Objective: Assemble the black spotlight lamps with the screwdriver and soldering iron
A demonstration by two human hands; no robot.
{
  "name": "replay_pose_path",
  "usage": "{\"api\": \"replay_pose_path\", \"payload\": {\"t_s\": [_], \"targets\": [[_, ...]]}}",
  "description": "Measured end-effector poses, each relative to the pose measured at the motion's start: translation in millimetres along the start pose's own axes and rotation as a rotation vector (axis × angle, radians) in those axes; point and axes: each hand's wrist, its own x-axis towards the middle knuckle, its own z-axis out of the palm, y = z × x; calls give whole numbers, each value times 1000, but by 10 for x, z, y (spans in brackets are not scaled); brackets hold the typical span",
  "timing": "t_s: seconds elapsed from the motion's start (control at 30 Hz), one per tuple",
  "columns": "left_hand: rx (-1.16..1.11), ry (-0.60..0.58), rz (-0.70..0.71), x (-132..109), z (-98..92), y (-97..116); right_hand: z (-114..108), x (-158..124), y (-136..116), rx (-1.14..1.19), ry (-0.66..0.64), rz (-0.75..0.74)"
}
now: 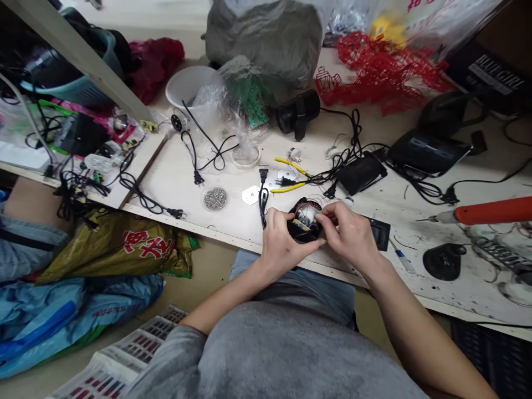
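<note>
My left hand (279,239) wraps its fingers and thumb round a small round black housing (300,231) at the front edge of the bench. Inside the housing show a silvery round part, a small circuit board and thin red wires. Over its right side, my right hand (351,235) has thumb and index finger pinched together at the wires; what sits between those fingertips is too small to make out. Behind the housing lie yellow-handled pliers (286,189) and black power cords. A dark rectangular frame (379,234) rests just beyond my right hand.
A dish of small metal screws (215,198) stands to the left. On the right are an orange-handled soldering iron (494,210), its coil stand (505,252) and a small screwdriver (403,257). Black lamp-like housings (428,152) and red netting (374,66) lie behind. Another person's leg (35,221) is at left.
</note>
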Motion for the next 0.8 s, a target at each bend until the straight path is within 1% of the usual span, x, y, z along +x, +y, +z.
{"api": "replay_pose_path", "payload": {"t_s": [0.13,0.27,0.37,0.47,0.7,0.8], "targets": [[-11,3,19,-30,6,-12,25,-14,10,-42,11,-51],[16,27,31,-60,39,-29,40,-24,16,-35,64,-103],[39,35,45,-64,58,-33,42,-22,19,-3,86,-111],[16,42,52,-50,58,-33,49,-11,17,-4,110,-125],[-16,48,13,-18,49,-45,51,49,6,-97,74,-208],[-3,20,-25,19,39,-19,30,78,22,-67,66,-212]]}}
